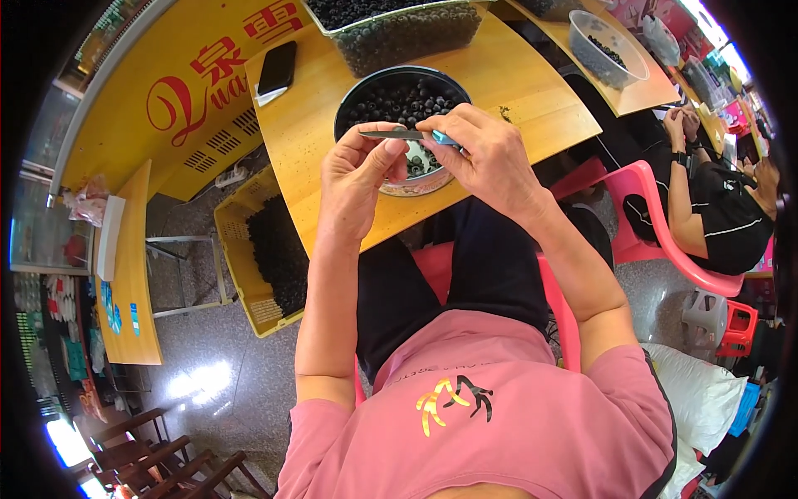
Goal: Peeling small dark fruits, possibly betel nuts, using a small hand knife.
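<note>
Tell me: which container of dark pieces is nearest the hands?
The round, dark-rimmed bowl beneath the left hand and right hand; the rectangular tub stands beyond it, the yellow crate lower left, the clear bowl farther right.

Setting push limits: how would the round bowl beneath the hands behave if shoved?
The bowl would probably slide rather than roll, since it stands upright on the flat wooden table. Its loose, round dark pieces might roll and shift inside. A nearward shove could tip it off: the table's near edge is close.
</note>
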A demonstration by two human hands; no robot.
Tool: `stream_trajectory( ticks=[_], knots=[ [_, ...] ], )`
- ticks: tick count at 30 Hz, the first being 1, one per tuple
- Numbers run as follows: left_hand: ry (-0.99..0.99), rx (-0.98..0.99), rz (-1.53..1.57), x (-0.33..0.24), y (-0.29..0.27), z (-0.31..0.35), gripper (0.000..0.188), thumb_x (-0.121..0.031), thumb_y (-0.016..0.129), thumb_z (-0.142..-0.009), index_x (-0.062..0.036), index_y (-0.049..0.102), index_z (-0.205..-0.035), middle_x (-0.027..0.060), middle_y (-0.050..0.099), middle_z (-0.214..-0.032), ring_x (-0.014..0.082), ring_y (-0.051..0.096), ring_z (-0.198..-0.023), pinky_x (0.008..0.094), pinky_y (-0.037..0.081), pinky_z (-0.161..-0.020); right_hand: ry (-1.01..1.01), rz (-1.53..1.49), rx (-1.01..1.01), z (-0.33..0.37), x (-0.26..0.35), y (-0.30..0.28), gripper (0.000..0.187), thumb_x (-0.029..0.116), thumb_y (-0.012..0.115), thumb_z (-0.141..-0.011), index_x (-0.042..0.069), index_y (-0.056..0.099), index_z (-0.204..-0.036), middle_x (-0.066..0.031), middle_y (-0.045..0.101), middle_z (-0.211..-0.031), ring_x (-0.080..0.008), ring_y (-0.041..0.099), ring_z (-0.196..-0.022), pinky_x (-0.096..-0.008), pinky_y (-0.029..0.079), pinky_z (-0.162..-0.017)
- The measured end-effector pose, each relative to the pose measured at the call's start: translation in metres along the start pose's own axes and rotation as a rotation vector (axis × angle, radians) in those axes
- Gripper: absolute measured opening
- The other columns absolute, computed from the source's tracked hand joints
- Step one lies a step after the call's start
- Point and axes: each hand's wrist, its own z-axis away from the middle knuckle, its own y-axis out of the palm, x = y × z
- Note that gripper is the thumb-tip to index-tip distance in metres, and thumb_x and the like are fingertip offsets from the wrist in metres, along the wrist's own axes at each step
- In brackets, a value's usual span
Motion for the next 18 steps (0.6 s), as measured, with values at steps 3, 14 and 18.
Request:
stream_trajectory(
  ticks=[3,14,18],
  knots=[
    [0.005,0.033,0.045,0.001,-0.002,0.0,0.017,-0.01,0.068,-0.09,-0.0008,0.064,-0.104,0.0056,0.067,-0.086,0.0106,0.059,-0.067,0.0226,0.046,-0.061,0.007,0.002,-0.005,-0.001,0.001,0.001,0.015,0.011,0.069,-0.085,0.006,0.068,-0.098,-0.0085,0.063,-0.082,-0.0263,0.063,-0.072,-0.0343,0.05,-0.062],
    [-0.025,0.039,-0.015,-0.008,0.007,0.005,0.016,-0.008,0.071,-0.087,0.0005,0.067,-0.1,0.0076,0.07,-0.084,0.0113,0.063,-0.067,0.0235,0.049,-0.06,0.26,-0.364,-0.015,-0.007,-0.001,-0.005,0.02,0.018,0.066,-0.092,0.0,0.067,-0.1,-0.0048,0.068,-0.084,-0.0117,0.064,-0.076,-0.025,0.049,-0.068],
    [0.089,-0.008,-0.079,-0.008,0.017,0.006,0.018,-0.007,0.071,-0.087,0.0009,0.066,-0.103,0.0067,0.069,-0.084,0.0109,0.062,-0.067,0.0233,0.049,-0.061,0.46,-0.623,0.117,-0.009,0.013,-0.012,0.026,0.022,0.067,-0.093,-0.003,0.066,-0.098,-0.0002,0.067,-0.085,-0.0047,0.059,-0.082,-0.0215,0.048,-0.072]
  ],
)
